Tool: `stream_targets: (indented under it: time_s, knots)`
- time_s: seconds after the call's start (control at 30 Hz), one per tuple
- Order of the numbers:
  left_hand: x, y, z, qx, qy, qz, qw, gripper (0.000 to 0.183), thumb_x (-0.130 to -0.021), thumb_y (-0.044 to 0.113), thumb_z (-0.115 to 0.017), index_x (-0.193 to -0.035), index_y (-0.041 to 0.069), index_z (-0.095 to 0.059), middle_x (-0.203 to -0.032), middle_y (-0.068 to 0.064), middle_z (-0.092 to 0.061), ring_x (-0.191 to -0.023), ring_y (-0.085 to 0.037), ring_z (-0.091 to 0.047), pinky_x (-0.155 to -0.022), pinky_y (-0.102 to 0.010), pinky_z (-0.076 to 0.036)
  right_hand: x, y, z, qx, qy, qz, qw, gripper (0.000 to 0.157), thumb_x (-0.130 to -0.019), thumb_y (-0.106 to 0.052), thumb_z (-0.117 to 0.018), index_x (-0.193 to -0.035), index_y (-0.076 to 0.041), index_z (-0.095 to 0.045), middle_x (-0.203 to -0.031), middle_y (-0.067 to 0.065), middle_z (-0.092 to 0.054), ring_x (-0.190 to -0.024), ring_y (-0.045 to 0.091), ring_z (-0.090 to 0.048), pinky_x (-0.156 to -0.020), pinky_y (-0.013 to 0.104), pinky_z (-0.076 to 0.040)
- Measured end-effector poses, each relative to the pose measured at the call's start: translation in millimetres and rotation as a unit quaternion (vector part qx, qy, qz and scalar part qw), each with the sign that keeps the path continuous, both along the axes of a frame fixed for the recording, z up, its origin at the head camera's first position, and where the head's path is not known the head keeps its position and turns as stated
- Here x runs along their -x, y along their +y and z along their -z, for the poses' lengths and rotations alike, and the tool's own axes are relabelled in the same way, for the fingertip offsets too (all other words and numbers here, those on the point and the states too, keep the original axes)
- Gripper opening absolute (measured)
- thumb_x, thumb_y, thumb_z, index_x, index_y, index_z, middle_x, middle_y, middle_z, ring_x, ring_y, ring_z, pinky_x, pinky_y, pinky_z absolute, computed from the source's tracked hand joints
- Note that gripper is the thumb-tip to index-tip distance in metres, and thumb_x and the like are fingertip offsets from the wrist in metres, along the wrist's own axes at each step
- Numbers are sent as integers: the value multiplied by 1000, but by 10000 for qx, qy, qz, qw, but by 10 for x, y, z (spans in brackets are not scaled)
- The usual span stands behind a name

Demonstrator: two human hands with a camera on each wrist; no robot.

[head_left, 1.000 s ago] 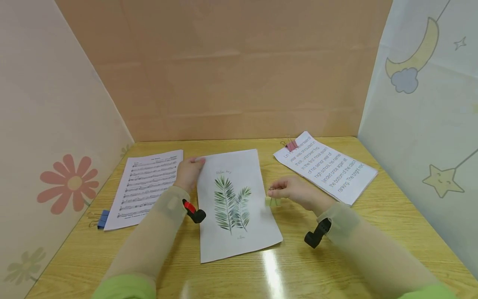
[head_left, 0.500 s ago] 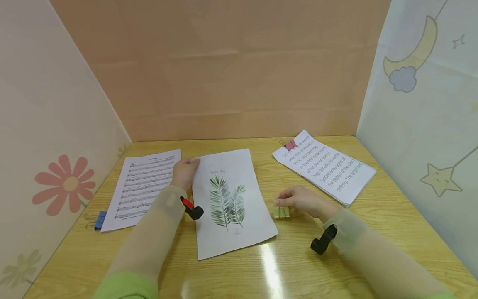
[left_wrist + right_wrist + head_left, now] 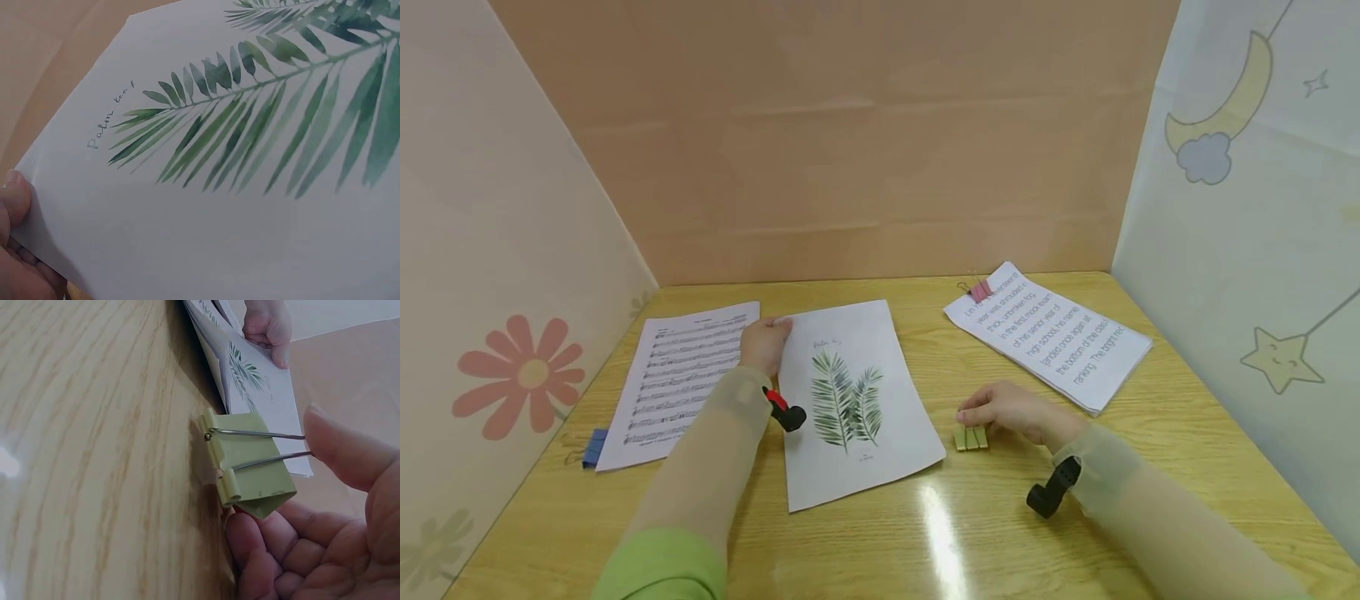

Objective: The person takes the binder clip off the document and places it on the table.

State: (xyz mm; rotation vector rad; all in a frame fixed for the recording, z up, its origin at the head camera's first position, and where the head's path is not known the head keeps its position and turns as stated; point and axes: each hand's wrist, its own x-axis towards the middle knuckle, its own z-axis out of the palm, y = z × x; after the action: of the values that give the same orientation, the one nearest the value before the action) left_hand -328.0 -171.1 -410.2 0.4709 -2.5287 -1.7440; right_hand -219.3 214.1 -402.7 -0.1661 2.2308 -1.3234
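Note:
My left hand (image 3: 765,343) grips the upper left edge of a sheet or stack of paper printed with palm leaves (image 3: 865,475). In the left wrist view, the thumb lies on top of the paper (image 3: 187,244), with the other fingers bent at its edge. To the right of the paper, my right hand (image 3: 1011,410) holds a yellow-green binder clip (image 3: 972,439) low at the tabletop. The right wrist view has the thumb at the ends of the clip's (image 3: 250,447) wire handle and curled fingers beneath it. Whether the clip touches the table is unclear.
Sheet music (image 3: 688,367) with a blue binder clip (image 3: 594,448) lies at the left. At the back right, a text stack (image 3: 1052,342) bears a pink binder clip (image 3: 981,291). Printed side walls and a tan back wall (image 3: 880,167) enclose the wooden table (image 3: 865,550).
My right hand has moved away from the paper's right edge and down, carrying the yellow-green binder clip to the tabletop. The left hand keeps its grip; the paper shifts slightly left in view.

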Motion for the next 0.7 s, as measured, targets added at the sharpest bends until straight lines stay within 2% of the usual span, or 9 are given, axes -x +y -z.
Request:
stream_targets:
  time_s: [0.1, 0.23, 0.43, 0.7]
  knots:
    - [4, -4, 34, 213, 15, -5, 9998, 39, -97, 30, -56, -122, 0, -63, -114, -17, -62, -97, -25, -55, -84, -36, -47, -13, -9, -6, 11, -8, -51, 10000, 43, -87, -25, -72, -113, 8, -64, -96, 6, -68, -87, 18, -58, -73, 35, -51]
    - [34, -11, 78, 321, -132, 14, 9994, 42, -98, 31, -55, -125, 0, -61, -118, -17, -60, -103, -27, -53, -92, -40, -44, -40, -28, -30, -64, -20, -53, 10000, 41, -87, -26, -72, -112, 6, -65, -98, 6, -67, -87, 17, -58, -72, 35, -51]
    - [68, -3, 125, 151, -229, -12, 9996, 40, -98, 32, -54, -124, 2, -61, -121, -15, -59, -106, -26, -52, -95, -42, -43, -60, -49, -53, -296, 72, 17, 9995, 42, -87, -28, -72, -113, 5, -64, -103, 8, -64, -88, 19, -57, -72, 34, -50]
    - [76, -7, 132, 236, -390, 9, 9990, 45, -98, 31, -55, -132, 1, -56, -136, -15, -53, -124, -29, -47, -105, -43, -37, -43, -50, -15, -523, 183, 216, 9982, 40, -86, -30, -73, -109, 2, -65, -102, 8, -62, -87, 19, -56, -69, 33, -51]
